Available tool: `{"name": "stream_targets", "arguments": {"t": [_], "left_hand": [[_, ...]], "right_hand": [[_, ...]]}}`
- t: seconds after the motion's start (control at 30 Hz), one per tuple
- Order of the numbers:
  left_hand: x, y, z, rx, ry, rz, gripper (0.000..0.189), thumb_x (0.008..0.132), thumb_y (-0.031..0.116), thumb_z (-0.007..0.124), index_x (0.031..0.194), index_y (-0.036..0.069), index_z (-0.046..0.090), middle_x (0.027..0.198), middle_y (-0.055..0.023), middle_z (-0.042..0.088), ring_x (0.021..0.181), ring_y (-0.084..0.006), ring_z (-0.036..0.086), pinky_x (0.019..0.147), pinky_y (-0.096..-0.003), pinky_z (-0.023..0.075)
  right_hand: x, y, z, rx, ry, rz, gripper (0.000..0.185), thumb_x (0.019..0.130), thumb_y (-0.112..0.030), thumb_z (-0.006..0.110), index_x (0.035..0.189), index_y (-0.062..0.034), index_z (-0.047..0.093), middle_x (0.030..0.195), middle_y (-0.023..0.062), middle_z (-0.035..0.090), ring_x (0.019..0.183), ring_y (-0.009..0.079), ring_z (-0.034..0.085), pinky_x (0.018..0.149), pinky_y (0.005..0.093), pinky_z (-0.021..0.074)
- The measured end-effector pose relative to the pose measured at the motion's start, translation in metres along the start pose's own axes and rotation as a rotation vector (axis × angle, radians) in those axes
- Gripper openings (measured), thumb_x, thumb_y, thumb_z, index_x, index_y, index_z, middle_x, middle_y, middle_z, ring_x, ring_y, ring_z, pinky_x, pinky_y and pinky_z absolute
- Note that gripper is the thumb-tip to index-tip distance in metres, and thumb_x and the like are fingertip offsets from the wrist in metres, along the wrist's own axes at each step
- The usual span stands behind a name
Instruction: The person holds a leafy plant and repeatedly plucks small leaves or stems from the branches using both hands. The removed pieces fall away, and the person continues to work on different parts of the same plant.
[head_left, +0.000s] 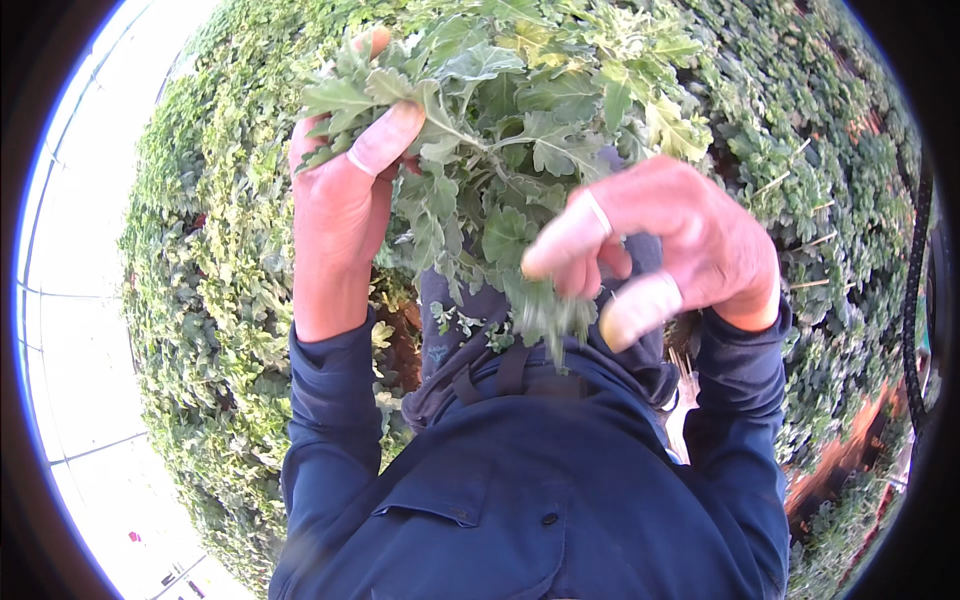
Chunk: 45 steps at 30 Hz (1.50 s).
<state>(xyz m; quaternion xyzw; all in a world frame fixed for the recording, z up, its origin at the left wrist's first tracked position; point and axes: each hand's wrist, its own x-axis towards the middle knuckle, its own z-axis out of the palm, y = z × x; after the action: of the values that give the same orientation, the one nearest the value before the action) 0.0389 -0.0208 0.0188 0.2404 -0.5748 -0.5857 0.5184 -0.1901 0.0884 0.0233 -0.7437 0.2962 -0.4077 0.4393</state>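
My left hand (337, 180) is raised at the upper left, its taped thumb pressed on leafy stems that look like chrysanthemum cuttings (480, 142). Lobed grey-green leaves spread from it across the front of my body, a few of them yellowish. To the right of this foliage is my right hand (675, 225), blurred by motion. White tape wraps its thumb and forefinger, which stand apart with nothing seen between them. Just below that forefinger, a leafy tip (555, 315) is blurred; whether it touches the curled fingers is hidden.
Dense beds of similar leafy plants (217, 300) lie on both sides. Pale cut stems (814, 240) stick out at the right. Reddish soil (847, 457) shows at the lower right, and a dark braided cord (916, 300) hangs along the right rim. Small leaf bits (469, 322) lie on my trousers.
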Motion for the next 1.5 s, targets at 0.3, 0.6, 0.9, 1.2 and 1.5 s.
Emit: {"name": "stream_targets", "arguments": {"t": [0.3, 0.6, 0.9, 1.2, 1.5], "left_hand": [[0.035, -0.008, 0.023, -0.010, -0.159, -0.075, 0.037, 0.088, 0.009, 0.074, 0.123, 0.005, 0.063, 0.105, -0.0012, 0.068, 0.087, -0.0098, 0.060, 0.076, -0.0257, 0.0456], [0.045, 0.009, 0.072, 0.167, -0.138, -0.080, 0.054, 0.094, 0.014, 0.067, 0.142, 0.003, 0.044, 0.110, -0.0086, 0.067, 0.094, -0.0136, 0.063, 0.085, -0.0279, 0.0504], [-0.016, -0.044, 0.055, 0.518, -0.154, 0.417, 0.045, 0.088, -0.005, 0.067, 0.131, 0.001, 0.056, 0.102, -0.0068, 0.070, 0.084, -0.0082, 0.065, 0.071, -0.0232, 0.0535], [-0.004, -0.047, 0.069, 0.661, -0.052, 0.177, 0.052, 0.080, 0.007, 0.077, 0.125, -0.006, 0.054, 0.087, -0.0089, 0.070, 0.071, -0.0133, 0.064, 0.066, -0.0288, 0.0517], [0.013, -0.047, 0.063, 0.337, -0.141, -0.106, 0.058, 0.081, 0.000, 0.067, 0.137, 0.003, 0.051, 0.094, -0.0073, 0.070, 0.080, -0.0117, 0.064, 0.072, -0.0276, 0.0524]], "right_hand": [[0.019, 0.032, 0.019, -0.668, 0.643, -0.106, 0.030, 0.076, 0.001, 0.076, 0.104, -0.0023, 0.065, 0.095, 0.0090, 0.066, 0.082, 0.0193, 0.064, 0.071, 0.0305, 0.0515], [0.030, 0.055, 0.005, -0.727, 1.023, 0.034, 0.018, 0.081, -0.004, 0.077, 0.093, -0.0032, 0.063, 0.074, 0.0065, 0.068, 0.062, 0.0131, 0.062, 0.061, 0.0270, 0.0516], [0.017, 0.055, -0.007, -0.097, 1.041, 0.205, 0.022, 0.088, -0.018, 0.078, 0.095, -0.0011, 0.066, 0.078, -0.0005, 0.063, 0.063, 0.0054, 0.053, 0.059, 0.0208, 0.0429], [0.014, 0.049, 0.003, 0.014, 1.015, 0.163, 0.019, 0.088, -0.011, 0.078, 0.097, -0.0015, 0.064, 0.087, 0.0011, 0.069, 0.075, 0.0050, 0.060, 0.065, 0.0215, 0.0488], [0.008, 0.047, 0.009, -0.038, 0.997, 0.194, 0.018, 0.092, -0.018, 0.071, 0.097, -0.0018, 0.064, 0.083, 0.0064, 0.069, 0.065, 0.0092, 0.056, 0.064, 0.0235, 0.0432]]}}
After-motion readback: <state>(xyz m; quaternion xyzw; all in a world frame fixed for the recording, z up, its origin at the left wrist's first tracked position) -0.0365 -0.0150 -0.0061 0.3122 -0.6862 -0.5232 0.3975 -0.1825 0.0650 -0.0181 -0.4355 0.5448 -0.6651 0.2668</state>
